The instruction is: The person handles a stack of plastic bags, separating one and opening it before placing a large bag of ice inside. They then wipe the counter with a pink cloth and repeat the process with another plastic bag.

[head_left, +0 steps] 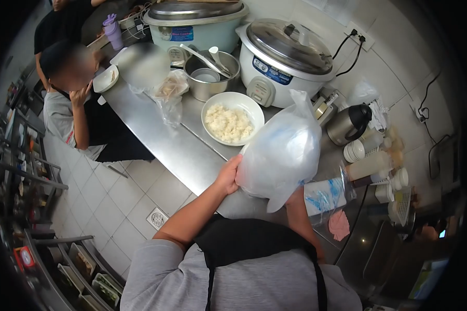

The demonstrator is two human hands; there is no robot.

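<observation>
A large clear plastic bag [283, 150], puffed out and with some blue showing through it, is held up in front of me over the steel counter. My left hand [229, 175] grips its left side, thumb on the near face. At the lower right of the bag is my right hand [296, 197]; the plastic covers its fingers, so its grip is hidden. Just beyond the bag stands a white bowl [208, 136] with cooked rice [228, 123] in it.
Two rice cookers [290, 52] line the wall behind a metal pot [208, 89] holding utensils. To the right are a kettle [347, 124], bottles, cups and a pink cloth [339, 225]. A seated person [80, 109] is at the counter's left end, another person behind.
</observation>
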